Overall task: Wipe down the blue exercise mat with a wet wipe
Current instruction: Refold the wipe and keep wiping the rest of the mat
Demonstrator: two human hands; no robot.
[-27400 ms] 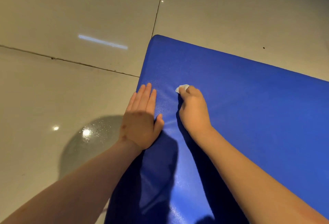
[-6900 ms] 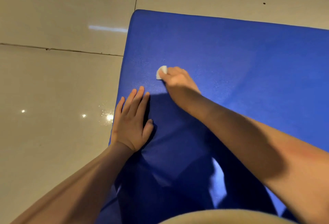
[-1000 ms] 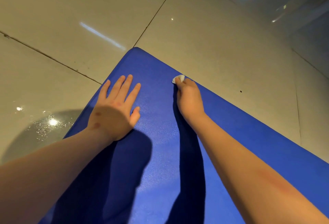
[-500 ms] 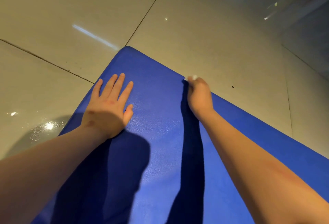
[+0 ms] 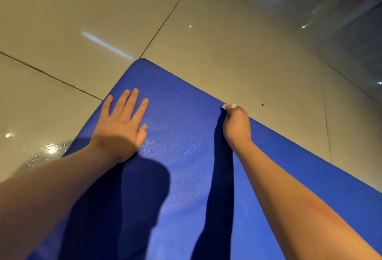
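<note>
Head view, the only one. The mat (image 5: 186,156) is lying flat on the tiled floor (image 5: 206,42). One corner is pointing away, beyond the left grip and left of the right grip. The rest is running out of frame towards the person and off to the right of the right grip.

Progress, judging from this view: wiping is under way and not looking finished. The wipe (image 5: 229,106) is working the far edge strip, near that corner. No damp streaks are showing on the blue, so I cannot tell which parts are already done. The stretch nearer than both grips is sitting partly under arm shadows and giving nothing away. The part right of the right grip is leaving frame, so it is probably left to do, or at least unconfirmed. A wet shiny patch (image 5: 47,150) is showing on the floor left of the left grip, off the mat.

Right grip (image 5: 236,126): fingers are curling tight and pinching the small balled wipe. Only a white bit is poking out past the fingertips, right where mat is meeting floor, and it looks pressed down onto the mat edge.

Left grip (image 5: 122,127): it is lying palm down on the mat, well apart from the right grip and near the left edge. Fingers are straight and slightly spread, holding nothing, probably just bracing the mat.
</note>
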